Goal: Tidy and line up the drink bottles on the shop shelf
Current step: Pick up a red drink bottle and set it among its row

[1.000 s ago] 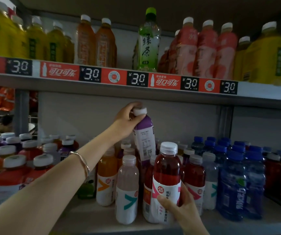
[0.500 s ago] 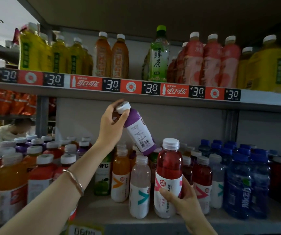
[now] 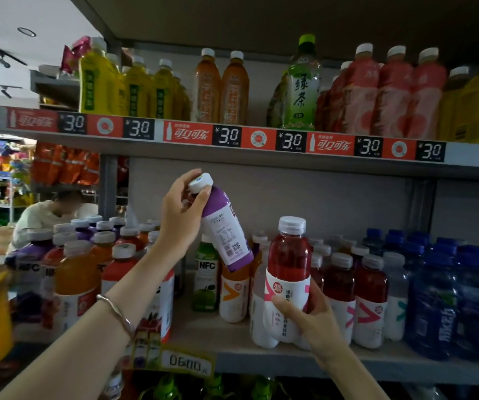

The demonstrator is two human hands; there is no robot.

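**Two bottles in hand at the middle shelf**

Left hand is up in the air, fingers curled round the neck of the purple bottle, fingertips right by its white cap; the bottle is tilted, cap pointing up and left, base hanging down and right, just above the orange bottle and beside the green apple-juice bottle; it touches no shelf; a thin bracelet sits on that wrist.

Right hand is low at the front, thumb across the white label and fingers wrapped behind the red bottle, a firm grasp; the bottle stands upright at the front edge of the middle shelf, ahead of the other red bottles; whether its base rests on the board or hangs just clear, I can't tell.

To the right, blue bottles packed close together; to the left, a crowd of orange, red and purple drinks with white caps.

Up top, the upper shelf carries yellow, orange and pink bottles, with one green tea bottle standing in the middle; a red and black price strip runs along its edge.

Far left, behind the rack, a person in a pale shirt is bent over.
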